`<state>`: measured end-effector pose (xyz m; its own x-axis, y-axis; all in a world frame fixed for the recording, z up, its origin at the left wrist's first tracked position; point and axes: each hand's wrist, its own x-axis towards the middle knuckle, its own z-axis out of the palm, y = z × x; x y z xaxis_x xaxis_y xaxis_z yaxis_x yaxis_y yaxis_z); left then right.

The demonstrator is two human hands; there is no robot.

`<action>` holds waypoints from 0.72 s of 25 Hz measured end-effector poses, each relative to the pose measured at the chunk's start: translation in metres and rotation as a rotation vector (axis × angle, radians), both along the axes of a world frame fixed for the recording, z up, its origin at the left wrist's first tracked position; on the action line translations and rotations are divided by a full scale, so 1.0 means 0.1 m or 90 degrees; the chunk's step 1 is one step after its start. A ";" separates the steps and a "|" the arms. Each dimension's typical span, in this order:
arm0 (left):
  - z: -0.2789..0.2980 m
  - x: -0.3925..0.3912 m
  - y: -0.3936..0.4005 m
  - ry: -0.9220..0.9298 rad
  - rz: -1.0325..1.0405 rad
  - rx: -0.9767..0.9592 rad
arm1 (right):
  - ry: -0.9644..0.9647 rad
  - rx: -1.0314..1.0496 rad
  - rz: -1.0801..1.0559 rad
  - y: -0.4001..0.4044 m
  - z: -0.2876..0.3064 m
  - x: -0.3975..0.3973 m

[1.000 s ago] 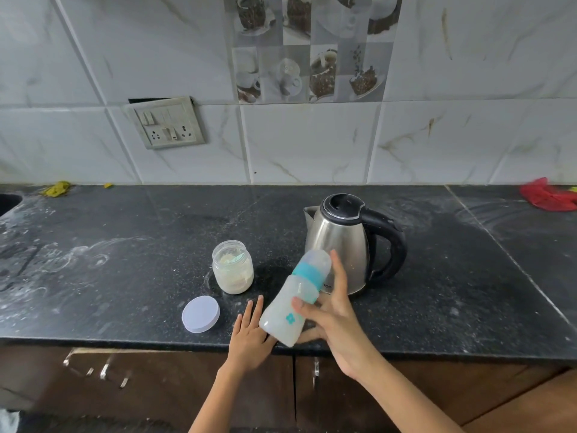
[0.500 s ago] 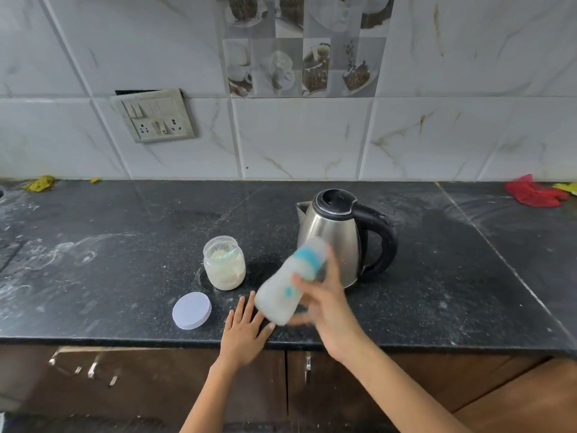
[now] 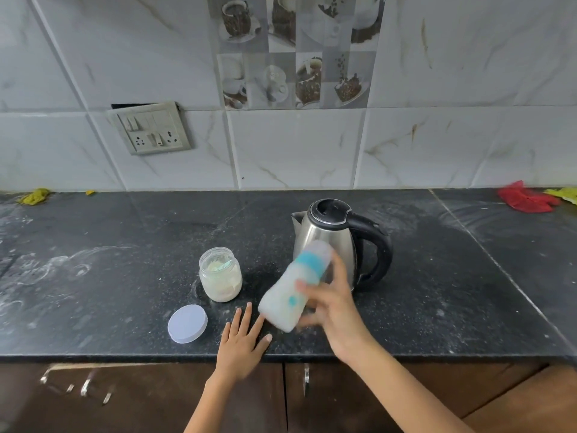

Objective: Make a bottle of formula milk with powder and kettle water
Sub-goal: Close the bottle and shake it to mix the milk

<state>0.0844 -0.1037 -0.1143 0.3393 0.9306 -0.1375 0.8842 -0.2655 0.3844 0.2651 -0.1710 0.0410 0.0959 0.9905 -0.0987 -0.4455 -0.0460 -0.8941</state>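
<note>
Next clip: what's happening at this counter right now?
A person is making formula. Their right hand holds a capped baby bottle tilted above the counter; the bottle is motion-blurred, probably being shaken. The left hand rests flat on the counter edge. The powder jar stands open with its lid lying beside it, and the kettle sits closed behind the bottle.

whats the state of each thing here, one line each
Clear baby bottle with teal collar: capped, tilted, motion-blurred, held off the counter.
Right hand: grips the bottle.
Left hand: flat on the black counter, fingers straight.
Glass powder jar: open, upright, part full.
White round lid: off, lying flat.
Steel kettle: lid closed, upright.
</note>
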 end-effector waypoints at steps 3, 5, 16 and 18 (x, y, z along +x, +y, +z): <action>0.05 0.03 -0.03 -0.001 0.005 -0.002 | 0.105 -0.029 -0.116 0.09 0.10 0.04; 0.06 0.02 -0.05 -0.043 0.036 -0.022 | -0.016 -0.037 0.019 -0.04 0.01 -0.10; 0.09 0.02 -0.07 -0.100 0.062 -0.042 | -0.011 -0.034 0.000 -0.01 0.00 -0.07; 0.14 0.05 -0.08 -0.092 0.069 -0.057 | 0.074 -0.068 -0.073 0.09 0.06 -0.02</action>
